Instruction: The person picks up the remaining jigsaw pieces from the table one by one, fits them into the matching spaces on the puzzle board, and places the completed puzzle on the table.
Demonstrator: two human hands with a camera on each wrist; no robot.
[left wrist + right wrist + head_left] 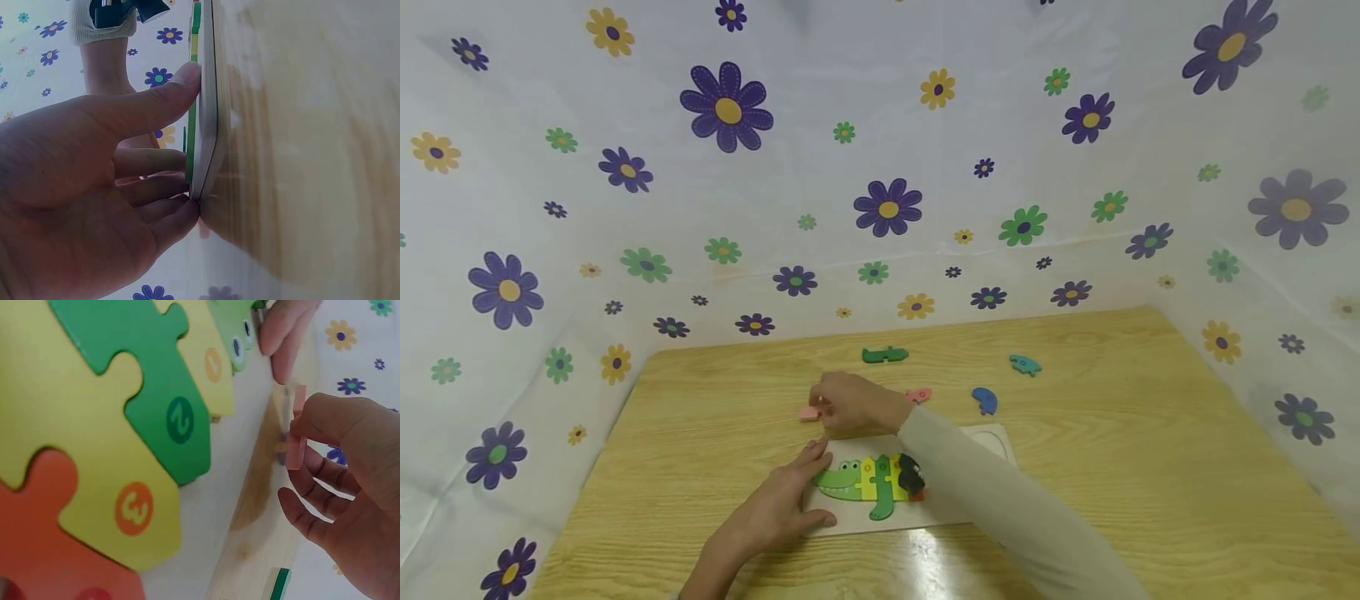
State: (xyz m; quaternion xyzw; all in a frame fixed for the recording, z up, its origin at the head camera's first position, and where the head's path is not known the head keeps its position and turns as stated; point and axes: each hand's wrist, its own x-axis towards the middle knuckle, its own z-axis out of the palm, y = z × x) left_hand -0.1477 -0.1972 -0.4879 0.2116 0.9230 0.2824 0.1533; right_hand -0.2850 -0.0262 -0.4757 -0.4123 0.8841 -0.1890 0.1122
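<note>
A pale puzzle board (pixel 848 523) lies on the table with a crocodile picture partly laid in it. Its green head piece (pixel 838 482) is at the left, followed by yellow and green numbered pieces and an orange-red piece (pixel 56 531). My left hand (pixel 782 500) rests at the board's left end, thumb on the near side and fingertips at the far corner. Beyond the far edge, my right hand (pixel 853 404) pinches a small pink puzzle piece (pixel 297 450) between thumb and fingers, close over the table. The right sleeve covers much of the board's right part.
Loose puzzle pieces lie behind the board: a green one (pixel 885 355), another pink one (pixel 919 395) partly behind the right hand, a blue curved one (pixel 985 401) and a teal one (pixel 1025 365). A white flowered curtain (pixel 820 167) encloses the wooden table (pixel 715 400).
</note>
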